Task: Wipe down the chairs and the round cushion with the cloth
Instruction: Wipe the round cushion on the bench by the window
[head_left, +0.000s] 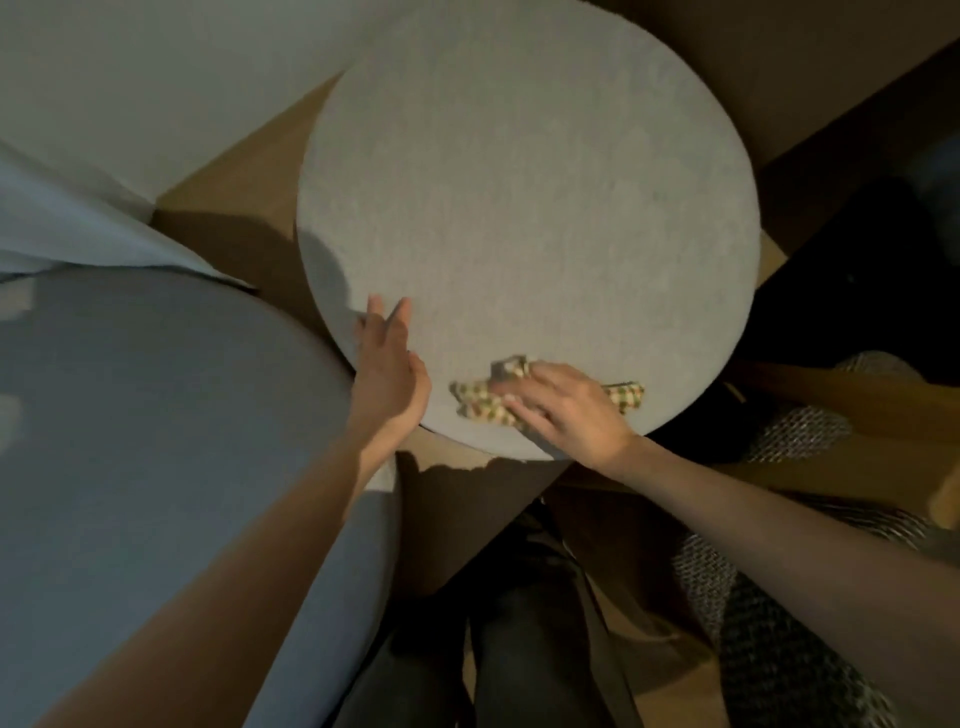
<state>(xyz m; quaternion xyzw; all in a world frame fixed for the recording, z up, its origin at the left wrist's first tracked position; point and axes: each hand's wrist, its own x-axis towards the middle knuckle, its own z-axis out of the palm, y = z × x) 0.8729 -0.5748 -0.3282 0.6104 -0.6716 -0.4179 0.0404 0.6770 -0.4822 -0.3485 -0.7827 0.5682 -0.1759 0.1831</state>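
Observation:
A large round grey cushion (530, 208) fills the middle of the view. A checked green, red and cream cloth (483, 402) lies bunched on its near edge. My right hand (566, 408) presses flat on the cloth, fingers spread over it. My left hand (389, 364) rests on the cushion's near left rim, fingers extended and together, holding nothing.
A blue-grey upholstered seat (156, 467) lies at the lower left, close to the cushion. A wooden chair with woven mesh (789, 431) stands at the right. Brown floor (234, 208) shows between them. My dark trouser legs (519, 649) are below.

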